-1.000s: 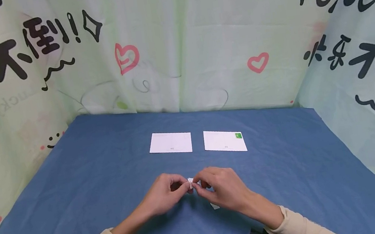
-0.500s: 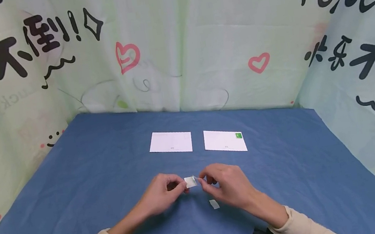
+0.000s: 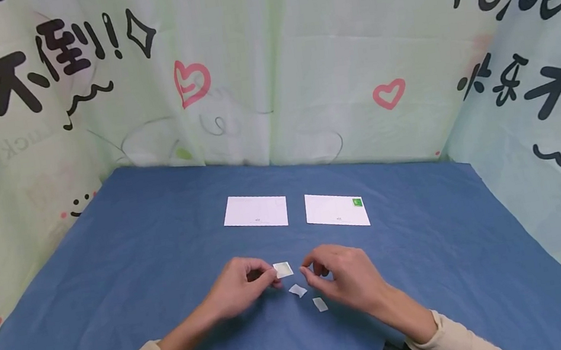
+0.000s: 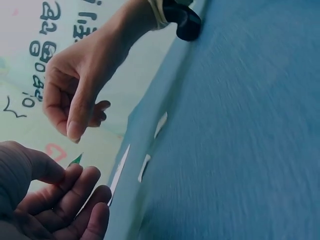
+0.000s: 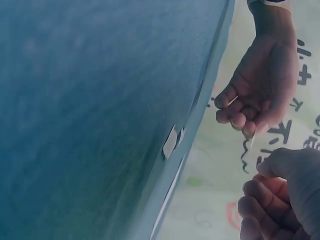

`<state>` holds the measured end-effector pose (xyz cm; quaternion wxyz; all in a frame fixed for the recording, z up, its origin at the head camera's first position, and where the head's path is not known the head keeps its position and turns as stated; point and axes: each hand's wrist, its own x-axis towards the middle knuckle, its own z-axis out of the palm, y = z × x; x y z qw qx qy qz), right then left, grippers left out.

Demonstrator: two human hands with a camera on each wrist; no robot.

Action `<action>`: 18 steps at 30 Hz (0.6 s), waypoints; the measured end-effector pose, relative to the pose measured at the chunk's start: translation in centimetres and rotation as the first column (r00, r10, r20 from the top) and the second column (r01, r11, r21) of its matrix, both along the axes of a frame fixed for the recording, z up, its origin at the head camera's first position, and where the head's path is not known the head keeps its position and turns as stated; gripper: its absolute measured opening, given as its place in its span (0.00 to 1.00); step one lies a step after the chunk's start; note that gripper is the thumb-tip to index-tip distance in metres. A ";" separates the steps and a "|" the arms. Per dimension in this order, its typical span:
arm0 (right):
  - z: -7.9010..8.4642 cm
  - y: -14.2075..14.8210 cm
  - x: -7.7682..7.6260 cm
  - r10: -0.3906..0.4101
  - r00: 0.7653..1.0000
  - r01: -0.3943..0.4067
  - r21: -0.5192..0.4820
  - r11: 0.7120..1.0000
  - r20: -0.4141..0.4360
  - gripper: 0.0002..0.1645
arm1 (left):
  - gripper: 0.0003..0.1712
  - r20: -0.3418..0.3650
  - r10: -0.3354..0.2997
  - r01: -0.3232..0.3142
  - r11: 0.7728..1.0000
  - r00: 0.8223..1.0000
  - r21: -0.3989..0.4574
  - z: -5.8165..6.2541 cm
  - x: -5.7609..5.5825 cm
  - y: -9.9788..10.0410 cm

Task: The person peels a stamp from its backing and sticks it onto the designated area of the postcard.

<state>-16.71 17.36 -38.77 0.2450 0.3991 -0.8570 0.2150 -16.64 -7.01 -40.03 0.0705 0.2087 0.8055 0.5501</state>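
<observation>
Left grip (image 3: 244, 286): thumb and forefinger pinch the left edge of a small, thin, pale paper square (image 3: 283, 269) with a whitish border.
Paper square: raised above the bench, projecting from the left grip toward the right; the pale side faces the wearer, and a green corner shows past the left fingertips in the left wrist view.
Right grip (image 3: 340, 274): free; thumb and forefinger tips drawn close together, remaining fingers loosely bent; just right of the paper square, apart from it.
Curled scrap: a white paper scrap with pointed corners (image 3: 298, 290), below the gap between the two grips.
Flat scrap: a whitish, four-sided paper scrap (image 3: 320, 304), below the right thumb, nearer the wearer than the curled scrap.
Plain card: a white, rectangular paper card (image 3: 255, 211), flat beyond the left grip, a small faint mark near its lower edge.
Stamped card: a second white, rectangular card (image 3: 336, 211), flat beyond the right grip, a green, square stamp (image 3: 357, 202) in its far right corner.
Bench: a broad surface under smooth blue cloth (image 3: 111, 270), beneath both grips.
Backdrop: pale green fabric (image 3: 320, 74) with black lettering and pink heart outlines, beyond the cards and along both sides.
</observation>
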 end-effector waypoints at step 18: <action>-0.1 -0.8 0.7 0.130 0.986 -0.128 0.027 0.991 -0.104 0.14 | 0.14 0.268 -0.073 0.032 0.987 0.961 0.155 0.6 0.7 0.7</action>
